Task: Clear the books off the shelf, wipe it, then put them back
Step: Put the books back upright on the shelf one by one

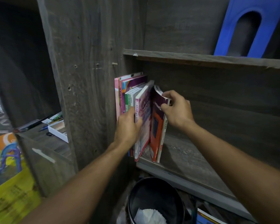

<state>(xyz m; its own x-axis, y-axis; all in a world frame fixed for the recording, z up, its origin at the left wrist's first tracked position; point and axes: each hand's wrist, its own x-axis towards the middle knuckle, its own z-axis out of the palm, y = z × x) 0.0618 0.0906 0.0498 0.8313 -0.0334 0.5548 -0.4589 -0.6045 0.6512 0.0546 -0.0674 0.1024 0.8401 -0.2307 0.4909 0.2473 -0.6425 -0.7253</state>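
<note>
Head view: looks down and forward at a grey wooden shelf [192, 160], with both arms reaching in from 6 o'clock.
Books: a short row of books [128, 92] stands upright at the shelf's 9 o'clock end, against the side panel. From the row toward 3 o'clock the board is bare.
Left hand: the left hand [128, 126] lies on the spines of the row. Its fingers stretch up toward 12 o'clock and its thumb crosses the pink book [143, 120]. It seems to press rather than clasp.
Right hand: the right hand [176, 109] pinches the top corner of the maths book [158, 125], thumb on the cover and fingers over the page edge. This is the outermost book, leaning apart from the pink one at the top.
Step in hand: one book is being handled at the open end of the row. Whether it is going in or coming out I cannot tell.
Doing it well: keep the left palm firm so the row does not topple toward 3 o'clock. Grip the maths book lower on its spine, since the cover already bows at the pinched corner. Move it straight along the board, foot flat.
Hazard: the waste bin [153, 199] gapes at 6 o'clock, directly below the shelf lip, so a slipped book would likely land there.
</note>
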